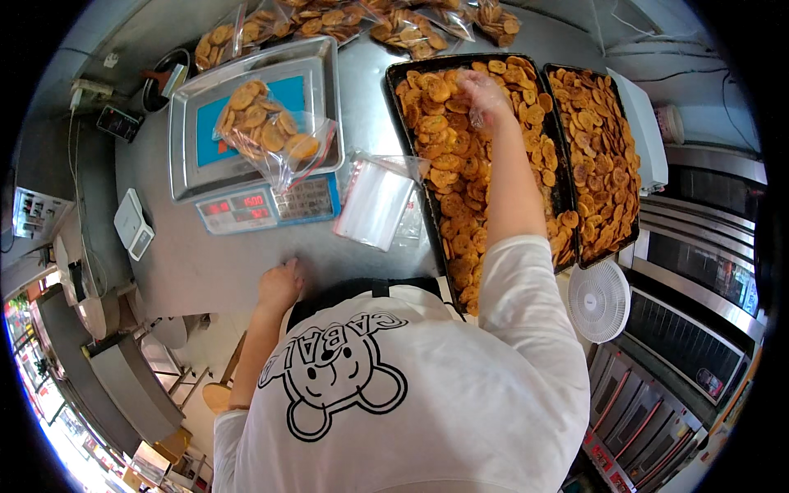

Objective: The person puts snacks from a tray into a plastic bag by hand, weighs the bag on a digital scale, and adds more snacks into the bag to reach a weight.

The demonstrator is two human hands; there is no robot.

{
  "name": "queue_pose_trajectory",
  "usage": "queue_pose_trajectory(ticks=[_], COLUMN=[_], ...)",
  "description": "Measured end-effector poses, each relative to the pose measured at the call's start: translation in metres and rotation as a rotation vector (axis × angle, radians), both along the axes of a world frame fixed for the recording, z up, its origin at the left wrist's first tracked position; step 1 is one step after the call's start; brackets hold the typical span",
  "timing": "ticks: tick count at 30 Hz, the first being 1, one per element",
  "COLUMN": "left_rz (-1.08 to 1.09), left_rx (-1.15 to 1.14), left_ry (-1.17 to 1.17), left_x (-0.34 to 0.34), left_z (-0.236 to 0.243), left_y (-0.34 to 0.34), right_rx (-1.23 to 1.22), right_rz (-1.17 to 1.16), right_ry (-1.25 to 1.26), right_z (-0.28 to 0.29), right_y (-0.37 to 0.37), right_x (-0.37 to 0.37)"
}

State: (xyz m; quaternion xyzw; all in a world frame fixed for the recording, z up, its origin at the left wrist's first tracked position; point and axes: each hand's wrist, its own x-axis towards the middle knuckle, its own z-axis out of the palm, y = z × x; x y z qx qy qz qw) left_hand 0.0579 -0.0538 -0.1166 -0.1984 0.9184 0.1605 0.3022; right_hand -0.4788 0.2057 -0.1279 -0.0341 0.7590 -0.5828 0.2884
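My right hand [486, 100], seemingly in a clear plastic glove, reaches into the far part of a dark baking tray [542, 78]. Its fingers are bent down among round golden-brown slices [452, 152] that look like dried or fried fruit. Whatever they grip is hidden. At the table's near edge rests my left hand [281, 284], fingers curled in, with nothing visible in it. A clear zip bag [267, 135] partly filled with slices lies on the steel pan [187, 123] of a digital scale [271, 205]. Flat bags [376, 204] lie stacked between scale and tray.
A second tray of slices [596, 152] stands to the right. Filled bags [407, 33] line the table's far side. A small white scale [131, 223] sits at the left, beyond it a phone [120, 122]. A white fan [599, 301] is beside the trays' near end.
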Motion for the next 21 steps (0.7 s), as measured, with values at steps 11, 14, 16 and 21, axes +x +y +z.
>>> queue_pose_trajectory(ticks=[11,14,16,21], left_rz=[-0.003,-0.027,-0.03,-0.045], left_rx=[-0.039,-0.065,-0.062,-0.08], left_ry=[0.131,0.096,0.06,0.041], left_x=[0.019,0.007,0.003,0.001], left_z=[-0.026,-0.011,-0.004,0.01], left_y=[0.004,0.007,0.005,0.009], right_rx=[0.542,0.637,0.649,0.75], right_rz=[-0.072,0.14,0.147,0.178], right_ry=[0.818,1.179,1.179,1.084], right_z=[0.057,0.035,0.016,0.015], right_y=[0.034,0.057,0.061,0.06], right_x=[0.127,0.14,0.139,0.144])
